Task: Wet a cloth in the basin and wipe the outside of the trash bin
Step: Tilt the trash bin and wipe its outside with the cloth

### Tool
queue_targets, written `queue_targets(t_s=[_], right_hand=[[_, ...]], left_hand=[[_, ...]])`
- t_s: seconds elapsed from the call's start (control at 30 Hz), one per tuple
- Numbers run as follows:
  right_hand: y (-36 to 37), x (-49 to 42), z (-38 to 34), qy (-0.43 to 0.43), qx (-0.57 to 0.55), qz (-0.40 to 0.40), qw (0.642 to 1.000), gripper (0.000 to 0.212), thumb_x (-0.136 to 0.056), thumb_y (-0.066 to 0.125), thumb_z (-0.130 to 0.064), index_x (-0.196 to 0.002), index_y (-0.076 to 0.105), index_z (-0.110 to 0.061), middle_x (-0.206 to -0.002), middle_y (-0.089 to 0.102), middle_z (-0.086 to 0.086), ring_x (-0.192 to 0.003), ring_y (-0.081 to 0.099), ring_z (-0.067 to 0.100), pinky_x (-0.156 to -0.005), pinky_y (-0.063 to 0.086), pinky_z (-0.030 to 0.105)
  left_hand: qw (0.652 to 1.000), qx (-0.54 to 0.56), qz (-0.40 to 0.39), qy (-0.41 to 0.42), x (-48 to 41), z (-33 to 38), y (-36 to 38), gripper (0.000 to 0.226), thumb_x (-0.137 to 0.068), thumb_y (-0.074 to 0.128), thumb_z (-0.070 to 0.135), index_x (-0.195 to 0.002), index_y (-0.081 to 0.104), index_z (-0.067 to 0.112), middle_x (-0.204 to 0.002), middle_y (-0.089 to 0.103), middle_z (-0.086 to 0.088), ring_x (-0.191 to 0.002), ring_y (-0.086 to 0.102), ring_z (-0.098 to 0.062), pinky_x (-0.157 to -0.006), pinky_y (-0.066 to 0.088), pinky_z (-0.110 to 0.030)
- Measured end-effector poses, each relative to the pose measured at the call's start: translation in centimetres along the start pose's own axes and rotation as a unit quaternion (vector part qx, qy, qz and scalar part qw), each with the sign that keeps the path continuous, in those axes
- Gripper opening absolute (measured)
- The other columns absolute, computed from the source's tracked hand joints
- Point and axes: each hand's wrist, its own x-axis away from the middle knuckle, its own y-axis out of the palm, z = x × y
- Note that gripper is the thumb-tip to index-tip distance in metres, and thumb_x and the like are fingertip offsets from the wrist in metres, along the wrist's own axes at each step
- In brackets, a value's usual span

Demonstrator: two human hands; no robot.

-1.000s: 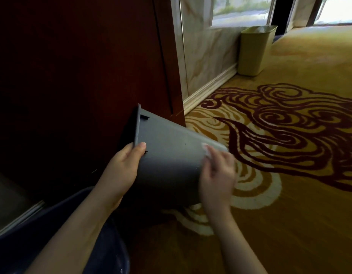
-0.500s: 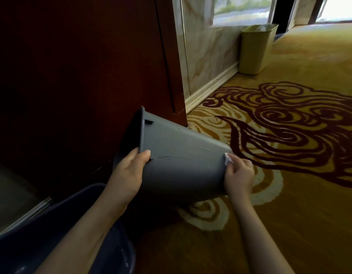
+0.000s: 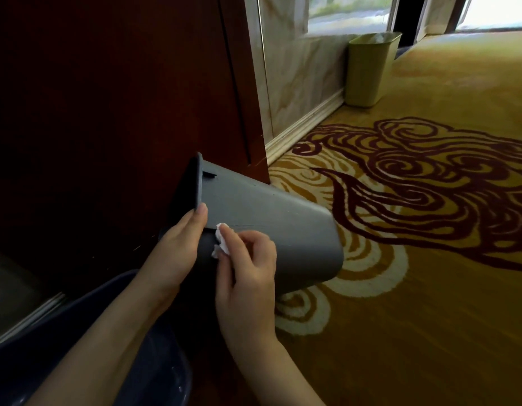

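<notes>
A grey trash bin [image 3: 277, 224] is tipped on its side above the carpet, its open rim toward the dark wooden wall. My left hand [image 3: 177, 250] grips the bin at its rim, thumb on the outer wall. My right hand [image 3: 248, 268] is closed on a small white cloth [image 3: 221, 240] and presses it against the bin's side, close to my left thumb. Most of the cloth is hidden under my fingers. A dark blue basin [image 3: 113, 347] sits at the lower left, under my left forearm.
A dark red wooden panel [image 3: 107, 98] rises on the left. A beige waste bin [image 3: 371, 68] stands by the marble wall at the back. Yellow carpet with dark red swirls [image 3: 429, 200] covers the floor to the right.
My right hand has slid with the cloth from the bin's bottom end along its side toward the rim, near my left hand. The left hand keeps its grip.
</notes>
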Motion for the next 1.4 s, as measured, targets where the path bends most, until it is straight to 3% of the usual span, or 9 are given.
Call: queue_targets(t_s=[0.2, 0.43, 0.63, 0.8, 0.93, 1.0, 1.1, 1.3, 1.4], right_hand=[[-0.7, -2.3, 1.2, -0.001, 0.056, -0.051, 0.997, 0.037, -0.092, 0.038, -0.03, -0.124, 0.056, -0.024, -0.115, 0.052, 0.002, -0.104, 0.045, 0.015, -0.086, 0.037, 0.029], [-0.8, -2.5, 1.8, -0.043, 0.043, -0.05, 0.997, 0.034, -0.089, 0.042, -0.021, -0.119, 0.057, -0.021, -0.109, 0.056, 0.0, -0.099, 0.049, 0.013, -0.085, 0.038, 0.028], [-3.1, -2.0, 11.8, 0.171, 0.087, 0.039, 0.981, 0.029, -0.092, 0.047, -0.014, -0.118, 0.06, -0.016, -0.111, 0.055, 0.003, -0.106, 0.048, 0.015, -0.09, 0.041, 0.03], [-5.0, -3.0, 16.1, 0.278, 0.123, 0.052, 0.951, 0.03, -0.095, 0.045, -0.011, -0.122, 0.058, -0.011, -0.115, 0.054, 0.012, -0.107, 0.044, 0.019, -0.084, 0.032, 0.024], [-3.6, -3.0, 10.2, 0.178, 0.083, 0.078, 0.977, 0.035, -0.091, 0.045, -0.016, -0.124, 0.056, -0.019, -0.118, 0.052, 0.005, -0.108, 0.044, 0.01, -0.087, 0.037, 0.02], [-1.8, -2.3, 5.5, 0.078, 0.028, 0.062, 0.995, 0.034, -0.09, 0.044, -0.02, -0.121, 0.057, -0.023, -0.114, 0.052, 0.001, -0.103, 0.043, 0.002, -0.085, 0.039, 0.014], [0.6, -1.2, 1.1, -0.021, 0.003, 0.039, 0.999, 0.031, -0.089, 0.05, -0.013, -0.118, 0.06, -0.017, -0.107, 0.056, 0.003, -0.1, 0.046, 0.007, -0.086, 0.038, 0.014], [0.2, 0.2, 4.0, -0.065, 0.003, 0.039, 0.997, 0.033, -0.093, 0.048, -0.018, -0.125, 0.055, -0.017, -0.11, 0.058, 0.003, -0.101, 0.049, 0.009, -0.087, 0.04, 0.017], [-0.9, 0.2, 8.9, 0.032, -0.002, 0.097, 0.995, 0.029, -0.092, 0.049, -0.019, -0.12, 0.058, -0.022, -0.105, 0.055, -0.002, -0.096, 0.047, 0.002, -0.086, 0.037, 0.008]], left_hand=[[1.0, -0.01, 0.007, 0.01, -0.1, 0.4, 0.3, 0.034, -0.093, 0.04, 0.049, -0.107, 0.066, 0.032, -0.106, 0.072, -0.002, -0.1, 0.067, -0.018, -0.096, 0.048, -0.046], [1.0, -0.011, 0.015, 0.022, -0.2, -0.1, 0.0, 0.03, -0.093, 0.041, 0.048, -0.1, 0.068, 0.037, -0.108, 0.071, -0.002, -0.103, 0.066, -0.019, -0.098, 0.046, -0.047], [1.0, 0.009, 0.003, 0.003, -0.5, -0.4, -0.2, 0.036, -0.091, 0.042, 0.053, -0.117, 0.06, 0.037, -0.114, 0.069, 0.003, -0.106, 0.064, -0.016, -0.094, 0.048, -0.04], [1.0, 0.005, 0.001, 0.007, -0.6, -0.1, 0.2, 0.026, -0.091, 0.042, 0.052, -0.103, 0.063, 0.043, -0.111, 0.07, 0.004, -0.102, 0.066, -0.014, -0.086, 0.05, -0.034], [1.0, 0.014, 0.009, 0.007, -0.6, 0.4, 0.6, 0.025, -0.092, 0.041, 0.051, -0.089, 0.065, 0.046, -0.108, 0.07, 0.004, -0.102, 0.065, -0.015, -0.084, 0.05, -0.034], [1.0, 0.012, 0.009, 0.011, -0.5, 0.5, 0.7, 0.027, -0.093, 0.04, 0.05, -0.099, 0.064, 0.04, -0.113, 0.068, 0.0, -0.107, 0.063, -0.018, -0.091, 0.049, -0.038], [1.0, 0.007, 0.018, 0.018, -0.5, 0.3, 0.6, 0.037, -0.093, 0.041, 0.05, -0.11, 0.065, 0.028, -0.108, 0.071, -0.005, -0.103, 0.066, -0.021, -0.091, 0.049, -0.041], [1.0, 0.003, 0.011, 0.008, -0.6, -0.1, 0.1, 0.047, -0.091, 0.04, 0.053, -0.127, 0.054, 0.025, -0.126, 0.061, -0.006, -0.115, 0.058, -0.021, -0.102, 0.041, -0.048], [1.0, 0.02, 0.011, 0.006, -0.7, -0.1, 0.3, 0.04, -0.092, 0.041, 0.051, -0.122, 0.057, 0.03, -0.121, 0.064, -0.001, -0.112, 0.06, -0.018, -0.1, 0.043, -0.043]])
